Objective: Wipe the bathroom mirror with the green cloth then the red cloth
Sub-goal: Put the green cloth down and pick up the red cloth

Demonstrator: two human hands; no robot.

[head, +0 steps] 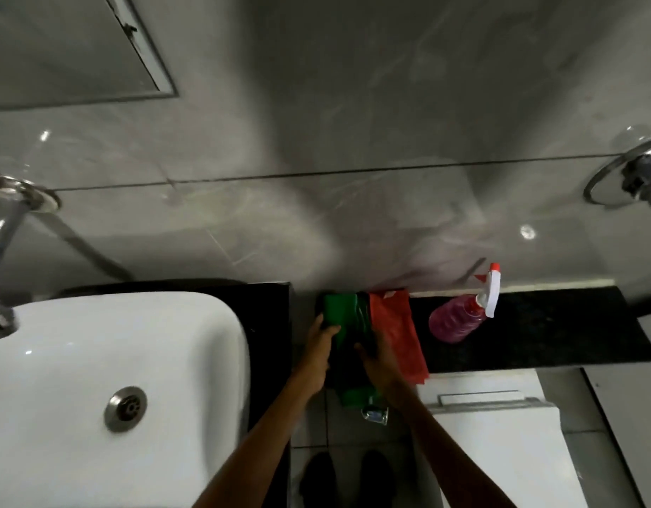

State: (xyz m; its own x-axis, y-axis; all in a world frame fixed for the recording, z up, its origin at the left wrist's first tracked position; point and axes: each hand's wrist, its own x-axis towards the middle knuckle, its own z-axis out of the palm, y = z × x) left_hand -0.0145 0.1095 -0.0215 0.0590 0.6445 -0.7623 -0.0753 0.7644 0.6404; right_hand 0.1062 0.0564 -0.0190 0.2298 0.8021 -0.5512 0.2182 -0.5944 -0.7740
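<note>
Head view: one green cloth lies long-ways from the wall toward the person, on the dark shelf. Left hand and right hand both grip it. One red cloth lies beside it, touching. One spray bottle stands near.

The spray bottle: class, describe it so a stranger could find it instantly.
Start at the white sink and move right along the black ledge, past the green cloth and the red cloth. The spray bottle stands beyond them. Only it holds pink liquid, under a white trigger with a red tip.
</note>
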